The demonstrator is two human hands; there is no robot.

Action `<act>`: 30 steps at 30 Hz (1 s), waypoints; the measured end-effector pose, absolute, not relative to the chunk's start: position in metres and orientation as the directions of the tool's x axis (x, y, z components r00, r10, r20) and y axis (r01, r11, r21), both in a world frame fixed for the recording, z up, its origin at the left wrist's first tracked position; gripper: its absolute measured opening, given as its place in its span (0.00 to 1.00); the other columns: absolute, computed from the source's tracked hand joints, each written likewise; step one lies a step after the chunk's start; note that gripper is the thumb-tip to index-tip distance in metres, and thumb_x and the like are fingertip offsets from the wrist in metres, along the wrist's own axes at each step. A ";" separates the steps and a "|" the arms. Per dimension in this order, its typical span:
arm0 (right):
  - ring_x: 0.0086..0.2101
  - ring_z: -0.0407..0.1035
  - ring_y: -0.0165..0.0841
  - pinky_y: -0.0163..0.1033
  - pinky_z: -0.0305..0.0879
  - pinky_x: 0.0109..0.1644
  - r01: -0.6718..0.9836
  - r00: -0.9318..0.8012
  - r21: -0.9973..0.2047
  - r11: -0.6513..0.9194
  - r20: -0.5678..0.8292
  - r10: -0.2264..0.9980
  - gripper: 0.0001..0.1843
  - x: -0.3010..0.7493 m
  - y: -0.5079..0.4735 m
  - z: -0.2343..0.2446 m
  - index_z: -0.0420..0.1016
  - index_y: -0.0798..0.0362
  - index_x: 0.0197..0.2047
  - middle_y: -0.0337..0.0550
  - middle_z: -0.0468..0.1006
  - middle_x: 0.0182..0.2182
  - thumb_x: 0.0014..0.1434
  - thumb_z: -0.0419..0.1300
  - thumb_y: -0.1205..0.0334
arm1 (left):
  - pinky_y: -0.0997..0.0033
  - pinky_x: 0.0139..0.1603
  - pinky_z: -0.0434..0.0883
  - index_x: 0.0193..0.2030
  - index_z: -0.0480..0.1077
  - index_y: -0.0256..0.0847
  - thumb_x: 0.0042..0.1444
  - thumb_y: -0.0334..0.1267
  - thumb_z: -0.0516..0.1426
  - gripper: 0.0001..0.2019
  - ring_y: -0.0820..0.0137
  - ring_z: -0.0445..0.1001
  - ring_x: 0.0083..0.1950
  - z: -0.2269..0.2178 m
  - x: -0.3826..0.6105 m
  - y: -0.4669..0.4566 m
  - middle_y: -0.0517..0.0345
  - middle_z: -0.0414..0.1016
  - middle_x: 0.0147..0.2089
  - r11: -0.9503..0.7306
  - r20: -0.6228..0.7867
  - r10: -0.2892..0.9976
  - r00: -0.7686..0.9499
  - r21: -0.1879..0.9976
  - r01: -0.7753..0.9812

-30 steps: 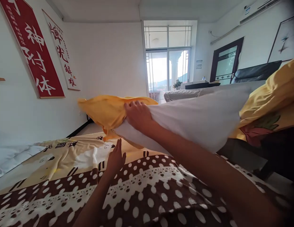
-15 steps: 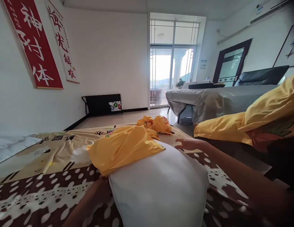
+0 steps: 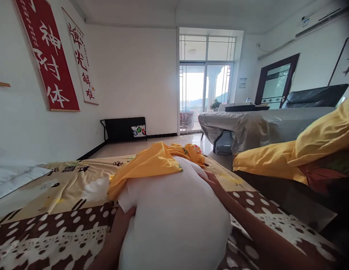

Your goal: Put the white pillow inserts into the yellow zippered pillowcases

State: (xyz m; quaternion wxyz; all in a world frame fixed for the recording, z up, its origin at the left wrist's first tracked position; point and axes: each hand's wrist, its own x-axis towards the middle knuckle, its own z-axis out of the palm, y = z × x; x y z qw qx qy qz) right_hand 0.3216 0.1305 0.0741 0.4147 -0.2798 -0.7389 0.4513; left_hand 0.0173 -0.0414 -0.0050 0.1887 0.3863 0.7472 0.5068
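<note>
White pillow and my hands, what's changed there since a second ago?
The pillow has come down from the right to lie in front of you, the yellow cover over its far end. Your right hand let go of the cover's edge and now touches the pillow's right side; your left hand, free before, is at its left edge. The spotted blanket, covered table and red scroll stayed put.

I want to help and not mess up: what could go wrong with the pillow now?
The yellow cloth covers only the far end of the pillow, so it might slip off. It's creased there too, so it could bunch up. The left hand and right hand are at the pillow's sides, so pushing unevenly might make it lumpy.
</note>
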 end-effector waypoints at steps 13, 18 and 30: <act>0.50 0.66 0.45 0.47 0.59 0.53 0.768 -0.489 -0.356 0.532 0.211 0.847 0.22 0.273 0.168 0.045 0.69 0.56 0.54 0.58 0.71 0.51 0.57 0.53 0.62 | 0.57 0.59 0.62 0.44 0.71 0.36 0.51 0.37 0.53 0.15 0.55 0.69 0.56 0.049 -0.028 0.001 0.44 0.73 0.52 0.220 0.228 0.886 -0.404 0.561 0.798; 0.53 0.63 0.44 0.48 0.57 0.55 0.720 -0.575 -0.253 0.646 0.303 0.760 0.38 0.198 0.153 0.068 0.54 0.51 0.65 0.53 0.70 0.54 0.51 0.56 0.66 | 0.62 0.65 0.56 0.55 0.66 0.38 0.52 0.30 0.49 0.21 0.65 0.62 0.62 0.095 0.018 0.018 0.49 0.66 0.60 0.015 0.341 0.926 -0.164 0.401 0.916; 0.33 0.68 0.32 0.35 0.60 0.40 0.276 -0.605 -0.464 0.842 0.597 0.527 0.12 0.185 0.095 0.066 0.71 0.52 0.30 0.40 0.75 0.30 0.47 0.52 0.75 | 0.58 0.57 0.61 0.59 0.59 0.35 0.54 0.24 0.46 0.25 0.62 0.64 0.61 0.036 0.047 0.034 0.42 0.66 0.59 -0.085 0.794 0.601 0.091 -0.050 0.995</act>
